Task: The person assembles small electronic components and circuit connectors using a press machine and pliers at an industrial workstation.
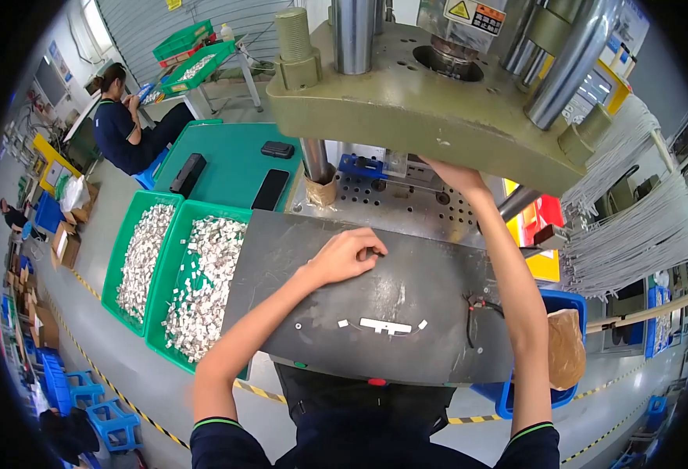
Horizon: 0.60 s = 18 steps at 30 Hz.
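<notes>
My left hand [345, 256] rests on the dark grey work board [281, 234], its fingers curled in and nothing visible in them. My right hand [455, 176] reaches under the thick olive plate of a press [430, 125]; its fingers are hidden behind that plate, by a metal block above the perforated metal bed [352, 191]. On the board in front of me lies a white T-shaped plastic piece [385, 326]. Small white pieces lie to either side of it, one on the left [343, 323] and one on the right [423, 324].
Two green trays full of small white parts, a left one [173, 205] and a right one [178, 270], stand left of the board. A phone [270, 190] lies on a green table. A blue bin [502, 400] holds brown paper. Bundled white strands [641, 227] hang right. A seated person [129, 129] works at far left.
</notes>
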Motion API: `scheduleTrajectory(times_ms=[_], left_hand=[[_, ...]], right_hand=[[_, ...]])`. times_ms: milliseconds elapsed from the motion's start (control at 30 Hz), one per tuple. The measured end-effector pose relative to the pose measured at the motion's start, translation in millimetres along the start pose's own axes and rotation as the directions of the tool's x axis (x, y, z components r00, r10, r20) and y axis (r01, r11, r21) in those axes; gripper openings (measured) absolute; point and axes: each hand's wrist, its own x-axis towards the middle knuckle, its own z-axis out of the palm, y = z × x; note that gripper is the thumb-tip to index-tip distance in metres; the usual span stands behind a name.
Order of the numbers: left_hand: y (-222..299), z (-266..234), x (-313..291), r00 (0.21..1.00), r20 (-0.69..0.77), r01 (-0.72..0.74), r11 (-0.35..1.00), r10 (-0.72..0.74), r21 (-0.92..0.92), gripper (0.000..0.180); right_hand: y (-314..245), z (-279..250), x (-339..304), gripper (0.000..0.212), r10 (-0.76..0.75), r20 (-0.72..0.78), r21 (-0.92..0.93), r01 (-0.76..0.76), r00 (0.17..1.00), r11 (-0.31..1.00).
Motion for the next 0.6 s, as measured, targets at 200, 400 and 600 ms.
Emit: scheduleTrajectory(times_ms=[200, 400, 600], left_hand=[[88, 55, -141, 0.995, -0.095, -0.057, 0.934, 0.025, -0.353, 0.016], [77, 83, -252, 0.847, 0.496, 0.469, 0.711, -0.192, -0.525, 0.015], [42, 103, -289, 0.689, -0.099, 0.725, 0.681, -0.718, 0.101, 0.022]], right_hand=[[-64, 38, -203, 0.039, -0.246, -0.395, -0.108, 0.221, 0.885, 0.969], [-102, 54, -396, 0.022, -0.330, 0.786, 0.591, -0.482, 0.523, 0.646], [-52, 60, -494, 0.010, 0.662, 0.426, -0.171, -0.663, 0.617, 0.729]])
